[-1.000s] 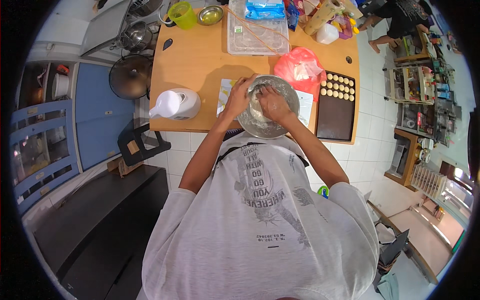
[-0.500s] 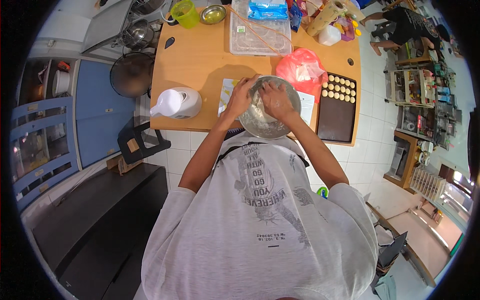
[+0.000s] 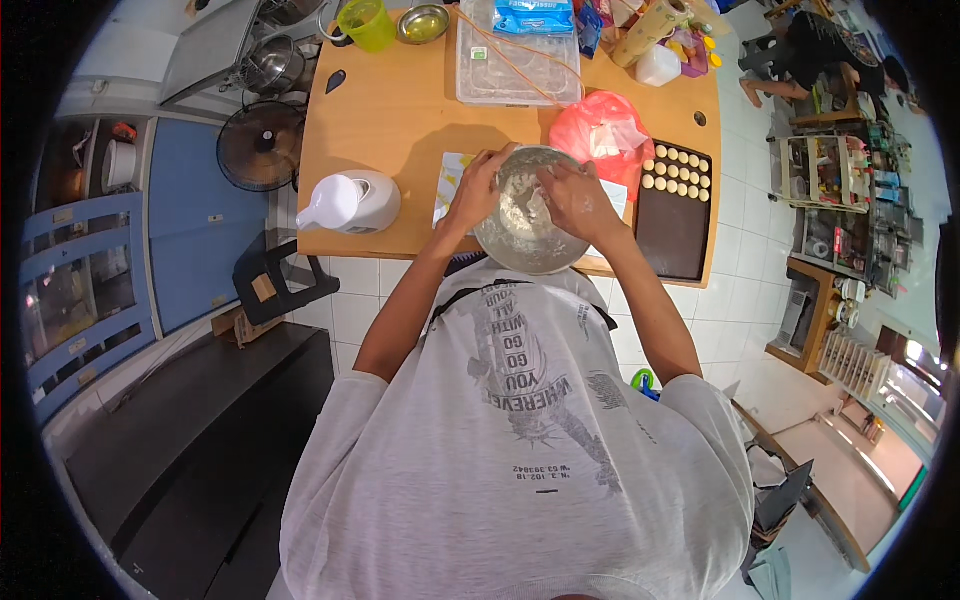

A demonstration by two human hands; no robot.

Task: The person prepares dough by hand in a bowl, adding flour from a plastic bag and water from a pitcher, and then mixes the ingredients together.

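A round metal mixing bowl [image 3: 545, 258] sits tilted at the table's front edge, close against me. Pale, crumbly dough [image 3: 517, 208] lies in it, with smears up the inner wall. My left hand [image 3: 484, 185] is closed on the bowl's left rim. Over the bowl's right side, my right hand [image 3: 582, 203] is curled with its fingers drawn together above the dough; whether something is between them is hidden. To the right, a dark baking tray [image 3: 672, 235] bears several small round pale dough balls [image 3: 676, 170] in rows at its far end.
A white appliance [image 3: 365, 205] stands on the wooden table [image 3: 400, 110] at left. Behind the bowl are a red plastic bag [image 3: 575, 125] and a clear lidded box [image 3: 515, 75]. A green cup [image 3: 366, 25] and a metal dish [image 3: 423, 24] stand far left. Another person [image 3: 825, 55] is far right.
My right hand has lifted from the dough toward the bowl's right side, and its fingers have curled in. The left hand stays on the rim. The fan blades at left look sharper now.
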